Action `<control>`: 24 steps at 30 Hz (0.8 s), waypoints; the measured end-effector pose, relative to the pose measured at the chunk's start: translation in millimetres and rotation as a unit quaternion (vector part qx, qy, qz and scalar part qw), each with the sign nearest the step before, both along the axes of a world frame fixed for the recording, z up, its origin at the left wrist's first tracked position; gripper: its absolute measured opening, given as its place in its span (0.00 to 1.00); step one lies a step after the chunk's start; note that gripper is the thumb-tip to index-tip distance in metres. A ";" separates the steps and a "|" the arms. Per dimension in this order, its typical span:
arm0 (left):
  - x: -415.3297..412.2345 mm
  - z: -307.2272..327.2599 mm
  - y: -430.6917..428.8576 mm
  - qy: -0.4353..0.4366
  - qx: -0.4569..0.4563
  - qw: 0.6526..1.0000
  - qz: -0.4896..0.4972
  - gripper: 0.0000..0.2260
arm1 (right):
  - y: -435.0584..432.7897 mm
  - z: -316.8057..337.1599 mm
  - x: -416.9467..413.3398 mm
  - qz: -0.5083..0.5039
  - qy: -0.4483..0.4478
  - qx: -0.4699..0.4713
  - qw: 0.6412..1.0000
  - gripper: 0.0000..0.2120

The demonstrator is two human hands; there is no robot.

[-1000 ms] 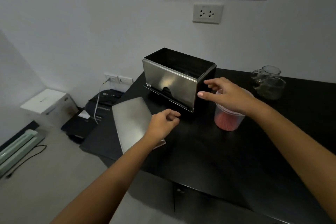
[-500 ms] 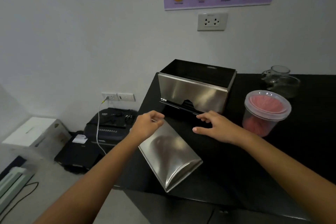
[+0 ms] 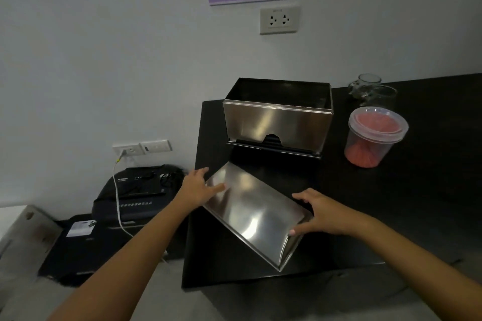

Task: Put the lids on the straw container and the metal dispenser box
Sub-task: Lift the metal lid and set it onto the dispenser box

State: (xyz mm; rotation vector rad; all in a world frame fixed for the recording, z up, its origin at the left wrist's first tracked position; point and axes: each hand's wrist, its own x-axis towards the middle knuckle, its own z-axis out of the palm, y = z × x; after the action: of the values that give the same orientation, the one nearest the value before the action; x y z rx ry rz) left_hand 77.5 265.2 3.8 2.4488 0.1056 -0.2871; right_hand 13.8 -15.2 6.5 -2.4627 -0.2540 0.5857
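The metal dispenser box (image 3: 277, 125) stands open-topped near the black table's far left corner. Its curved steel lid (image 3: 254, 214) is tilted up off the table in front of it. My left hand (image 3: 199, 186) grips the lid's far left end, thumb on top. My right hand (image 3: 319, 212) grips the near right end, fingers curled over the edge. The clear plastic straw container (image 3: 371, 138), full of pink straws, stands right of the box with its clear lid (image 3: 378, 121) seated on top.
Two glass mugs (image 3: 373, 90) stand behind the straw container. The black table (image 3: 417, 203) ends just left of the box. Below on the floor are a black paper shredder (image 3: 138, 193), a white cable and a white box (image 3: 23, 221). A wall socket (image 3: 279, 19) is above.
My right hand left the straw container and came down to the steel lid's right end. My left hand took the lid's left end. The lid rose off the table, tilted.
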 end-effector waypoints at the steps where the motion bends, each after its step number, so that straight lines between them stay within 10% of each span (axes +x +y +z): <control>1: 1.1 -2.6 1.2 0.007 -0.008 1.000 -0.004 0.37 | 0.1 -2.5 -3.0 -0.006 -0.002 -0.001 1.000 0.47; 24: 20.6 -3.9 -2.7 0.067 0.094 0.993 -0.010 0.42 | 2.1 -30.7 -22.8 -0.122 -0.045 0.029 0.991 0.37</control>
State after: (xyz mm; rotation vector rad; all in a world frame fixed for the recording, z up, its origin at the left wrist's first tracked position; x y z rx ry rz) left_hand 98.1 262.6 -0.1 2.6163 0.1742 -0.4698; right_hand -9.0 -13.1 -24.2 -2.4200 -0.0037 0.3580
